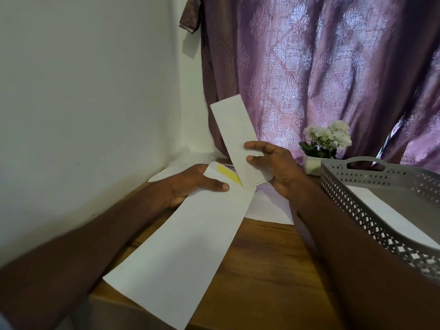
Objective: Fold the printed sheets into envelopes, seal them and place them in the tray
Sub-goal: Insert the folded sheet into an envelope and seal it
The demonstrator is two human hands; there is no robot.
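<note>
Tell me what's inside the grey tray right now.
The grey tray holds at least one flat white envelope lying on its floor. The near wall hides the envelope's lower edge, and the tray runs out of frame on the right, so the count is unknowable.

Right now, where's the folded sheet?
Head view, centre: the folded sheet stands tilted in the right hand, lower end entering the envelope held by the left hand, left of the tray.

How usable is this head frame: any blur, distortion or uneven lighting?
Head view: wide-angle bending curves the grey tray rim; the forearms are soft at the bottom edge; backlit curtain glows; folded sheet and envelope are sharp enough, evenly lit.
</note>
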